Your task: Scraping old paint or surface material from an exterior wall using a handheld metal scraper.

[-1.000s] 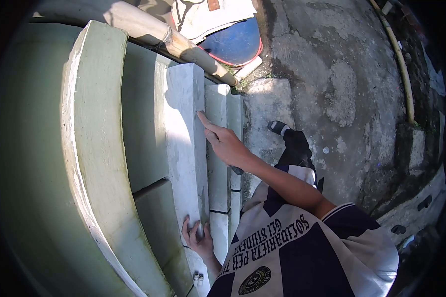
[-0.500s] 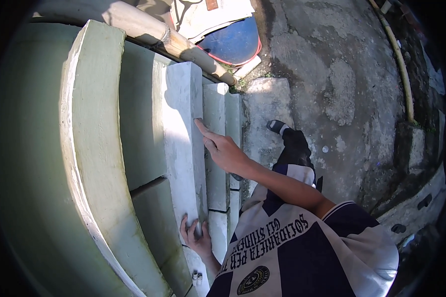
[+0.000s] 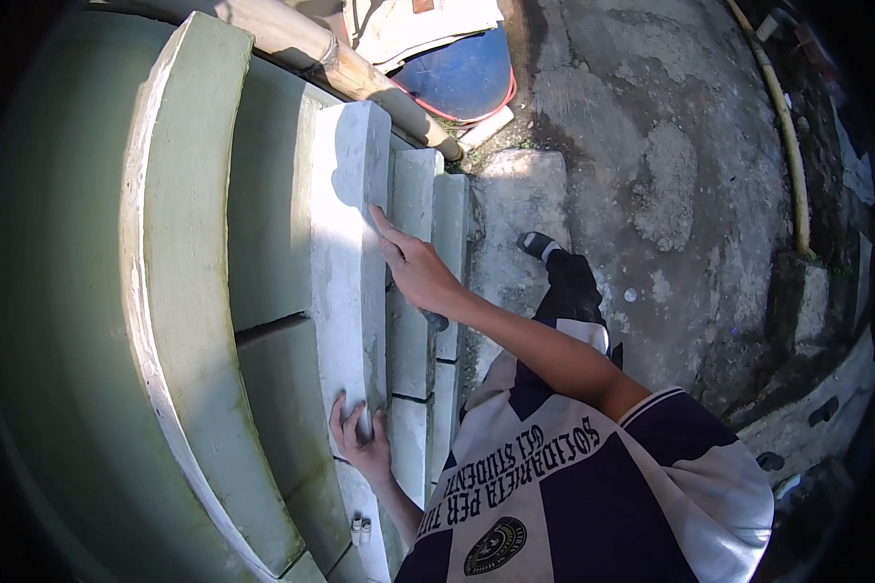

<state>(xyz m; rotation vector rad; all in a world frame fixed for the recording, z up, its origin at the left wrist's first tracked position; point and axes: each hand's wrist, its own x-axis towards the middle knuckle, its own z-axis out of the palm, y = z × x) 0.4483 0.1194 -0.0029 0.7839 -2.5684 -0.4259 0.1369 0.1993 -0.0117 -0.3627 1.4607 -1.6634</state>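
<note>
A long white block (image 3: 345, 262) runs up the middle among pale green slabs. Its upper end catches the sun. My right hand (image 3: 420, 275) is closed around a tool with a dark rounded handle (image 3: 437, 321); only the butt shows below the palm. The index finger stretches forward against the block's edge, and the tool's working end is hidden. Lower down, my left hand (image 3: 365, 449) rests over the block's near edge, fingers bent and apart, thumb towards the side face. Two small pale cylinders (image 3: 361, 530) sit on the white surface below it.
A thick curved pale green slab (image 3: 190, 262) stands at left. Narrower steps (image 3: 413, 209) descend on the right towards grey concrete ground (image 3: 651, 146). A bamboo pole (image 3: 360, 83) crosses behind, near a blue rounded container (image 3: 457, 78). My shoe (image 3: 535, 245) is on the ground.
The view has shifted slightly, moving the block and both hands left in the picture. My right hand has tilted a little, showing more of the dark handle. My left hand keeps its place.
</note>
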